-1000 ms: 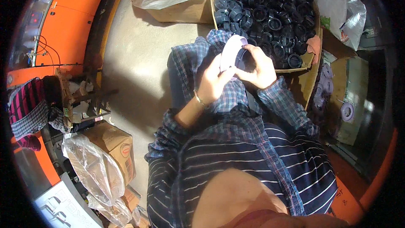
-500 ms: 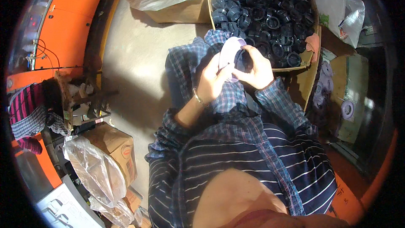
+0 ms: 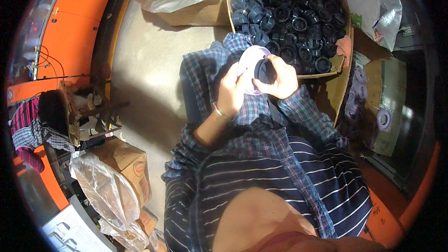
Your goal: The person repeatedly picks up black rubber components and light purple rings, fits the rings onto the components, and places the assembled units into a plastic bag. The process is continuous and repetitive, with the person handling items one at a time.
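Above my lap, my left hand is closed on the rim of a pale lavender plastic ring, which is tilted and catches bright light. My right hand pinches a black round plastic cap between thumb and fingers. The cap lies against the ring's right side, over its middle. Whether it is seated in the ring, I cannot tell. Part of the cap's right side is hidden by my right fingers.
Beyond my hands stands a cardboard box heaped with black caps. More lavender rings lie at the right, one ring apart on a board. A bagged carton and a wooden stool are at the left.
The ring and cap have tilted so that more of the cap's edge shows. My left thumb has drawn back from the cap, and both hands have shifted slightly to the left.
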The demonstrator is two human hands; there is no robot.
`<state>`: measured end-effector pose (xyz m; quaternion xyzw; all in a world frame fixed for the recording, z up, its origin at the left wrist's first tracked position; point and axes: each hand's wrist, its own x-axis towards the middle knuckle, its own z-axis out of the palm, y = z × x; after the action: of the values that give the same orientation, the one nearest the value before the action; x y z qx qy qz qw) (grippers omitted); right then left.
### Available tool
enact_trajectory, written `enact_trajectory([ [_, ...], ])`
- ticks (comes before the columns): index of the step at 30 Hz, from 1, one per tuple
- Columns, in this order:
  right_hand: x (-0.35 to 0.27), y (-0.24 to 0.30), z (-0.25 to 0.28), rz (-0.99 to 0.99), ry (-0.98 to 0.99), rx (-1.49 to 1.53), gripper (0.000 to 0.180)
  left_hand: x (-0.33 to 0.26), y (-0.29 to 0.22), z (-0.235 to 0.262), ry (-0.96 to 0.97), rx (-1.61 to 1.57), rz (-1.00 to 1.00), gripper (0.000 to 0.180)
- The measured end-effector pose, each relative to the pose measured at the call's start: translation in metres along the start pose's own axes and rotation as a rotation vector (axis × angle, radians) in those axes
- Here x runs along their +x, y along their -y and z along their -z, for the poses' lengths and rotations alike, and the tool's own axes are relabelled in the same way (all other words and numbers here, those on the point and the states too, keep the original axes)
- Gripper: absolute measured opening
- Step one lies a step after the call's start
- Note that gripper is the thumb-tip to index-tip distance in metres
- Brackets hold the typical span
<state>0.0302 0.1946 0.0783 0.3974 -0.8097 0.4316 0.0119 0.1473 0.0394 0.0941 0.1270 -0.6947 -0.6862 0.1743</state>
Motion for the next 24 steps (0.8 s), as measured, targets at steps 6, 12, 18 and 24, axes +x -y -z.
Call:
enact_trajectory([
  [6, -0.001, 0.002, -0.003, -0.128, 0.073, 0.077, 0.069, -0.004, -0.006, -0.014, 0.009, 0.043, 0.066, 0.038],
  [12, -0.001, 0.000, 0.001, -0.655, 0.384, 1.724, 0.034, -0.003, -0.008, -0.019, 0.157, 0.539, -0.464, 0.044],
  [18, -0.009, 0.002, 0.012, -0.147, 0.043, 0.206, 0.079, -0.005, 0.000, -0.007, 0.089, 0.117, -0.091, 0.044],
  [24, -0.013, -0.008, 0.002, -0.591, 0.115, 1.127, 0.051, -0.006, 0.001, -0.021, 0.286, 0.235, -0.284, 0.048],
])
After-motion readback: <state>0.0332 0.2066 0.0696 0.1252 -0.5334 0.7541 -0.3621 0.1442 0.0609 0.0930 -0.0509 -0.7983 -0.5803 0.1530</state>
